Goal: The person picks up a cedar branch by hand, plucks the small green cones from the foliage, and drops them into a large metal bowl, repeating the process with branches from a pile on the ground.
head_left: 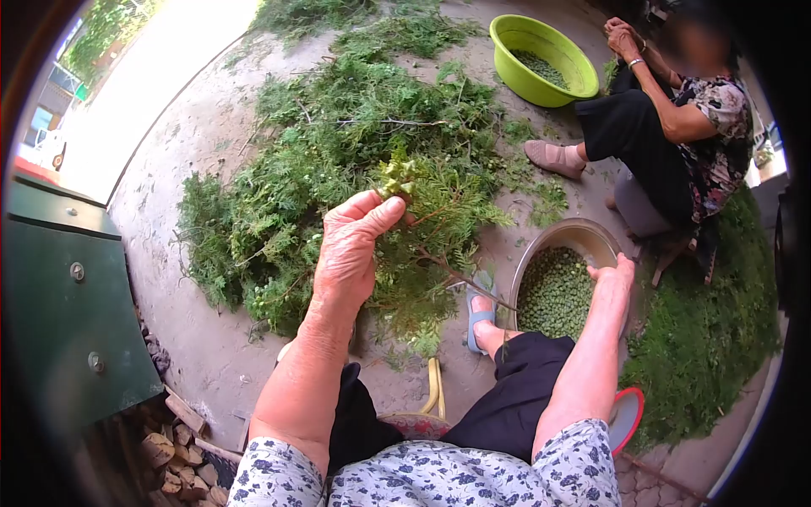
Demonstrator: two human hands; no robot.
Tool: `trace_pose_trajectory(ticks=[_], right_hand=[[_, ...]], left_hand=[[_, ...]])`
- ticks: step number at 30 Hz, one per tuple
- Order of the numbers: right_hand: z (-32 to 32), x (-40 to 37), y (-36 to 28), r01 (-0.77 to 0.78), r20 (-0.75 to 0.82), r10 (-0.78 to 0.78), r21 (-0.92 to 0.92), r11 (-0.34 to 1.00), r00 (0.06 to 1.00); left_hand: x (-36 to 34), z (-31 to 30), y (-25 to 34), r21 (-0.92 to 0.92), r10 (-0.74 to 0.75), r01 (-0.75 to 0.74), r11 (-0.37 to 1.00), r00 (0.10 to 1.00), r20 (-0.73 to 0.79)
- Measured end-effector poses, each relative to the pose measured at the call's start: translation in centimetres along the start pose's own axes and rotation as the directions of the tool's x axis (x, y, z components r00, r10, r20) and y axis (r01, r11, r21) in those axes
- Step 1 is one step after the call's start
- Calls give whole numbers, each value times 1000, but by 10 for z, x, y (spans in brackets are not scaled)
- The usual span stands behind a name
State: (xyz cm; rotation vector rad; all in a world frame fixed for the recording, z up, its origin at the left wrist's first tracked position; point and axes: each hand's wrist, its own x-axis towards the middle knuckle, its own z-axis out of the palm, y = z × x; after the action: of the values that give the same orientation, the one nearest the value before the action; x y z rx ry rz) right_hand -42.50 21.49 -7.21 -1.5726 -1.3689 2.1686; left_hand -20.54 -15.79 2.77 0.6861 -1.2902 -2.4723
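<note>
My left hand (351, 245) is raised over the pile of greenery, thumb and fingers pinched on an evergreen sprig (397, 179) with pale green cones at its tip. A thin woody stem (460, 275) runs from the foliage below this hand toward the metal basin (606, 239). That basin holds many small green cones (553, 291). At its right rim is my right hand (614, 275), the thumb on the inner side and the fingers curled at the edge; part of the fingers is hidden.
A large heap of cut evergreen branches (296, 169) covers the floor ahead. Beyond it stands a lime-green tub (507, 68) with green cones inside. Another person (676, 127) sits at the right, hands together. More greenery (701, 338) lies right; firewood (182, 465) and a green metal panel (68, 313) stand left.
</note>
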Motion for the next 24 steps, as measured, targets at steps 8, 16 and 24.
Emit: trace_pose_trajectory(ticks=[8, 16, 24], right_hand=[[31, -126, 30, 298, 764, -234, 57, 953, 601], [23, -266, 104, 500, 989, -4, -71, 863, 148], [24, -262, 119, 367, 957, 197, -266, 891, 214]], left_hand=[[2, 6, -4, 74, 43, -47, 996, 997, 59], [0, 14, -9, 154, 15, -19, 988, 999, 30], [-6, 20, -11, 412, 133, -163, 897, 986, 99]])
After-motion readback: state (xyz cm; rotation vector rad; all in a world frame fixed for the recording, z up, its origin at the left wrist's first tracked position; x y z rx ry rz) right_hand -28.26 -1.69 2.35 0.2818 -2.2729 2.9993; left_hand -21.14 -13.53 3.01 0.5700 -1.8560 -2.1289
